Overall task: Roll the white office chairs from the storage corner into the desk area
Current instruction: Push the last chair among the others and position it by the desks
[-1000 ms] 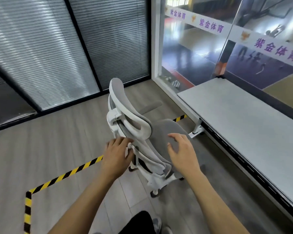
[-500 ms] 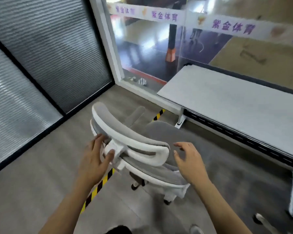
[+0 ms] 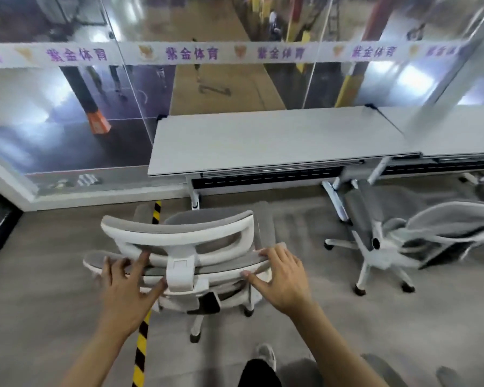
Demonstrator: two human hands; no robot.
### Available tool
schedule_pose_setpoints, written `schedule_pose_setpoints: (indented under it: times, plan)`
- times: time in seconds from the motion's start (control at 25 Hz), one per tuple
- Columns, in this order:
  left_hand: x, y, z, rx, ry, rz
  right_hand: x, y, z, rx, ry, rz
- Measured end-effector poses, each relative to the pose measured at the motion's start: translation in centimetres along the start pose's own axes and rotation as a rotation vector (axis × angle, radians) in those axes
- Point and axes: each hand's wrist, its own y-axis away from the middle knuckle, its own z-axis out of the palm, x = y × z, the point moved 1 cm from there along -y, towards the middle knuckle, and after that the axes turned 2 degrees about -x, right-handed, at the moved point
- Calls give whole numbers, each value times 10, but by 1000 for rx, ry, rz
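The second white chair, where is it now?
Head view, right side: the second chair stands by the right leg of the desk, apart from the near chair.

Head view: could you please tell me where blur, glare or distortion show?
In the head view, motion blur smears the right-hand chair and the carpet; bright glare patches wash out the glass wall; wide-angle distortion leans the white pillar; the near chair is fairly sharp.

Two chairs (image 3: pixel 179 238) (image 3: pixel 442 219), two desks (image 3: pixel 263 138) (image 3: pixel 464 129)
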Motion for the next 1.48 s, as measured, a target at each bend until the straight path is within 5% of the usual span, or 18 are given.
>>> schedule_pose_setpoints:
  times: [0.52,1.0,1.48]
  plan:
    - [126,-8,36,-93,-88,311,93,36,-71,-66,-67,417]
    - [178,-75,78,-74,-74,355,171,-57,-87,-84,-262,384]
    - [156,-104,71,-70,-47,306,156,-93,-75,-57,-302,280]
